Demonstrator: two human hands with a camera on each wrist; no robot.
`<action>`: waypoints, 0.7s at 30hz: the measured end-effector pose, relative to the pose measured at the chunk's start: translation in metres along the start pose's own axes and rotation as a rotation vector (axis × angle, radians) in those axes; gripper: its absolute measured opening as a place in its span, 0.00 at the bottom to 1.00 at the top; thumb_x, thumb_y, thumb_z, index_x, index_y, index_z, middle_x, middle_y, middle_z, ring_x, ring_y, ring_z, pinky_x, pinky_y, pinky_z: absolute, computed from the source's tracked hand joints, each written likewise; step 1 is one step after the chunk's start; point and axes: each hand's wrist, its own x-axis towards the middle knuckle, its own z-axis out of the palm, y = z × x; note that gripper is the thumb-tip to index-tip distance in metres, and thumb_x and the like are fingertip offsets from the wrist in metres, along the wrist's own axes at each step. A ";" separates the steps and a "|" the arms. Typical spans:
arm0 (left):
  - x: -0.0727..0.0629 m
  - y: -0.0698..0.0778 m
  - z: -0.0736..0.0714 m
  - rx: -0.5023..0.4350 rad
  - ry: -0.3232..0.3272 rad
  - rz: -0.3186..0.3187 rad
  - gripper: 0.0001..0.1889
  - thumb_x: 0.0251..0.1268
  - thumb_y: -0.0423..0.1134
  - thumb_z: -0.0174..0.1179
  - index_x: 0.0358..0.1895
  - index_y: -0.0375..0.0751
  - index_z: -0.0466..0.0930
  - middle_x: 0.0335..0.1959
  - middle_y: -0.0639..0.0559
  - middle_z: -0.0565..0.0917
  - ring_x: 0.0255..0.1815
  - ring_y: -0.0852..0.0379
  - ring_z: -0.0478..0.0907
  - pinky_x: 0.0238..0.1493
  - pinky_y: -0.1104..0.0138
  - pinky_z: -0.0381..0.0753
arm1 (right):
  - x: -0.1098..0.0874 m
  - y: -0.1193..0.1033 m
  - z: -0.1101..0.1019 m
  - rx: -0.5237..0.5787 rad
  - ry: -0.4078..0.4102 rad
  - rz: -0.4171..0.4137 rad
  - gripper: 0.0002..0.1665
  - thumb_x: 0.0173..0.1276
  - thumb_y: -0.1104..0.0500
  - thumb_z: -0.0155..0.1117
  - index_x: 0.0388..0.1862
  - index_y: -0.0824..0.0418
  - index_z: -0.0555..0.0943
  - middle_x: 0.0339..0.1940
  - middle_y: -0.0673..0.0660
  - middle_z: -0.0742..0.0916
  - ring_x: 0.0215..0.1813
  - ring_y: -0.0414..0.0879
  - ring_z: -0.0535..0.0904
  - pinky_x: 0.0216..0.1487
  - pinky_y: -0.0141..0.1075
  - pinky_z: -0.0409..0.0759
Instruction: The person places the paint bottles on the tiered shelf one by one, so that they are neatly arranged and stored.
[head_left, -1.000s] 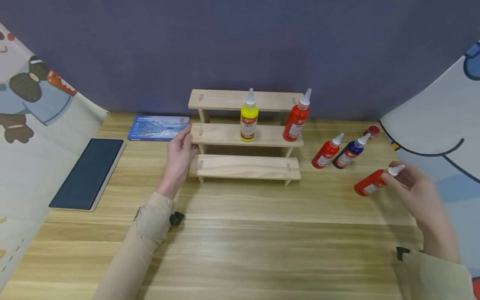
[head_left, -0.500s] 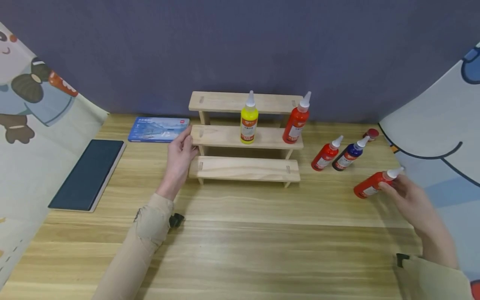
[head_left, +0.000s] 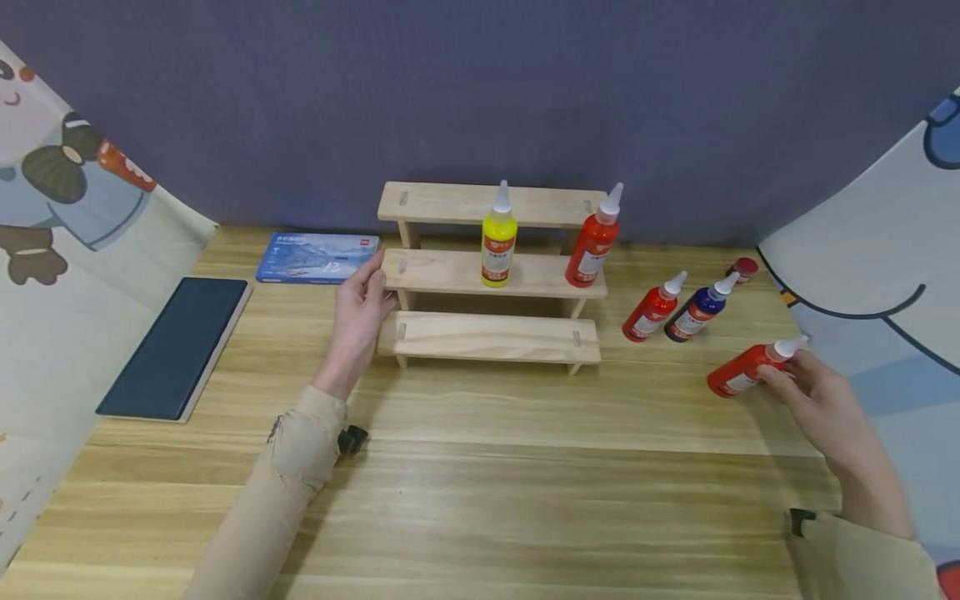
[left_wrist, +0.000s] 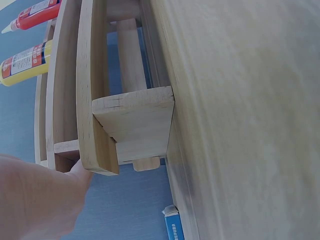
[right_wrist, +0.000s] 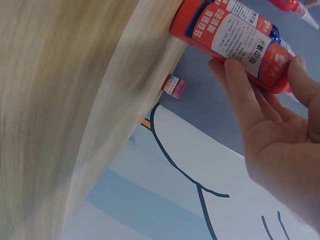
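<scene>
In the head view my left hand [head_left: 358, 312] holds the left end of a three-tier wooden stand [head_left: 495, 337] at its middle step. My right hand [head_left: 828, 400] pinches a red squeeze bottle [head_left: 742, 372] near its white nozzle, between thumb and fingers. That bottle leans, nozzle up to the right; whether its base touches the table I cannot tell. A yellow bottle [head_left: 498, 250] and another red bottle [head_left: 592, 250] stand on the middle step. In the left wrist view the thumb lies against the end of the stand [left_wrist: 132, 117]; the other fingers are hidden.
A smaller-looking red bottle [head_left: 650, 312] and a dark blue bottle [head_left: 696, 312] stand right of the stand, with a small red-capped jar [head_left: 742, 268] behind. Left lie a blue box [head_left: 318, 257] and a dark flat book-like item [head_left: 176, 350]. Fabric walls [head_left: 480, 92] enclose the table.
My right fingers have shifted down from the nozzle area onto the red bottle's upper body. The bottle stays nearly in place, tilted. My left hand has kept its hold on the stand.
</scene>
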 end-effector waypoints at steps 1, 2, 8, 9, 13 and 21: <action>0.000 0.000 0.000 0.003 0.000 0.000 0.28 0.92 0.36 0.38 0.86 0.33 0.52 0.85 0.34 0.57 0.82 0.43 0.61 0.79 0.54 0.70 | 0.000 0.000 0.000 -0.003 0.009 -0.003 0.31 0.89 0.54 0.53 0.73 0.80 0.67 0.65 0.84 0.77 0.46 0.16 0.65 0.39 0.10 0.72; 0.000 0.000 0.000 0.004 0.000 -0.001 0.28 0.92 0.36 0.38 0.86 0.33 0.52 0.85 0.34 0.57 0.82 0.42 0.61 0.79 0.54 0.70 | -0.001 -0.001 0.001 -0.005 0.014 -0.005 0.31 0.89 0.54 0.53 0.72 0.80 0.67 0.64 0.84 0.77 0.46 0.16 0.65 0.39 0.10 0.72; 0.000 0.000 0.000 0.007 0.000 -0.002 0.28 0.92 0.36 0.39 0.86 0.33 0.52 0.85 0.35 0.56 0.83 0.42 0.61 0.79 0.53 0.69 | -0.002 -0.002 0.002 -0.015 0.043 -0.013 0.28 0.89 0.56 0.54 0.70 0.81 0.69 0.62 0.84 0.78 0.45 0.15 0.65 0.39 0.09 0.71; 0.000 0.000 0.000 0.006 0.000 -0.001 0.28 0.92 0.36 0.39 0.86 0.33 0.52 0.85 0.35 0.57 0.83 0.42 0.61 0.79 0.53 0.69 | -0.002 -0.002 0.002 -0.025 0.051 -0.014 0.27 0.89 0.56 0.55 0.69 0.80 0.69 0.62 0.84 0.79 0.45 0.15 0.65 0.38 0.09 0.71; -0.001 0.000 0.000 0.002 -0.003 0.002 0.27 0.92 0.36 0.39 0.86 0.33 0.53 0.86 0.36 0.57 0.83 0.43 0.61 0.79 0.54 0.69 | -0.003 -0.004 0.003 -0.035 0.065 -0.029 0.26 0.88 0.57 0.55 0.68 0.80 0.71 0.60 0.83 0.80 0.45 0.14 0.66 0.38 0.10 0.70; 0.000 -0.001 -0.001 0.009 -0.007 0.009 0.27 0.92 0.36 0.38 0.86 0.33 0.53 0.87 0.37 0.54 0.83 0.43 0.60 0.79 0.54 0.70 | -0.005 -0.011 0.004 -0.028 0.086 -0.039 0.26 0.88 0.55 0.57 0.67 0.78 0.73 0.58 0.77 0.84 0.45 0.14 0.68 0.39 0.09 0.73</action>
